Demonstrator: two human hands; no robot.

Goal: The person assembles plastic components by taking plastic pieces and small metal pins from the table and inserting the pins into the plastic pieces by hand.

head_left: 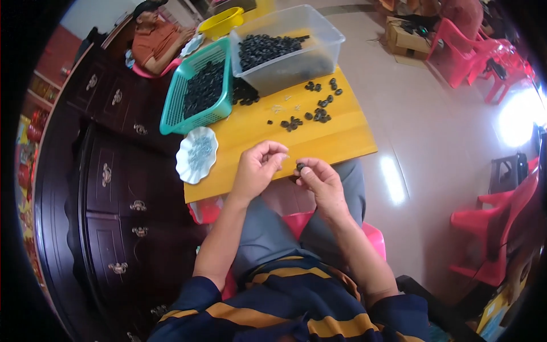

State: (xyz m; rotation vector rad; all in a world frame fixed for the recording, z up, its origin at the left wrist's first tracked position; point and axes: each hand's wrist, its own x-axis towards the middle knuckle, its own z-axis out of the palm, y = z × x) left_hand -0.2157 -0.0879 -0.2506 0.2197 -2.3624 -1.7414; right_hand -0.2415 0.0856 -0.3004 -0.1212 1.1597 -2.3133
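Over the near edge of the wooden table [256, 137], my right hand [325, 187] pinches a small, round black plastic part [300, 167] between thumb and fingers. My left hand [257, 170] is just beside it, thumb and forefinger pressed together. A tiny pale speck shows at those fingertips, too small to name. Loose black parts [292, 123] lie in clusters on the tabletop, with a few thin pale pieces [277, 108] among them. To the left of my left hand, a white scalloped dish [182, 163] holds many small bluish-silver pieces.
A green basket [227, 97] and a clear plastic bin [273, 80], both with black parts inside, stand at the table's far side. Behind is a yellow basin [221, 24]. A person [158, 40] sits at far left. Dark drawers [114, 171] line the left; pink chairs [496, 222] stand right.
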